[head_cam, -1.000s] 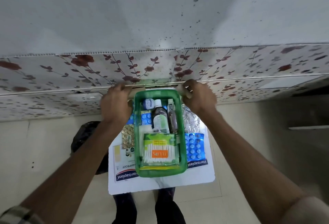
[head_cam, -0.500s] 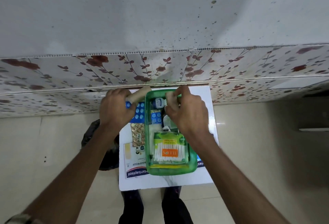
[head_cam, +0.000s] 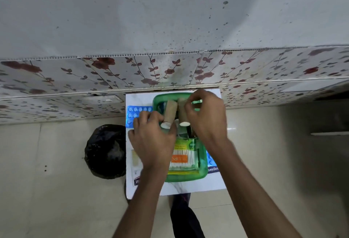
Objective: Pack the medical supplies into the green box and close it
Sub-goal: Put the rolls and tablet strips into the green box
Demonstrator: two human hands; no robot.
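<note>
We see the green box (head_cam: pixel 186 176) standing open on the small white bench (head_cam: pixel 196 187), its long axis running away from us toward the floral-tiled wall (head_cam: pixel 170 69), but much of its inside is hidden under our two hands. The left hand (head_cam: pixel 151 143) is clamped on a tan bandage roll (head_cam: pixel 170 113), and the right hand (head_cam: pixel 206 116) is clamped on a second tan roll (head_cam: pixel 182 112); the two rolls lie side by side, just touching or nearly so, over the far half of the box, their long axes along the box's length and their white ends facing us. Whether they rest on the contents below or hang above them we cannot tell. In the near end of the box lies a pack of cotton swabs (head_cam: pixel 182 159) with an orange label, partly covered by the left wrist. A dark bottle between the hands is too hidden to make out. A blue blister strip (head_cam: pixel 138 109) lies on the bench left of the box, partly under the left hand; a plaster packet (head_cam: pixel 137 181) at the bench's near left is cut off by the left forearm. A black bag (head_cam: pixel 105 150) sits on the floor beside the bench.
</note>
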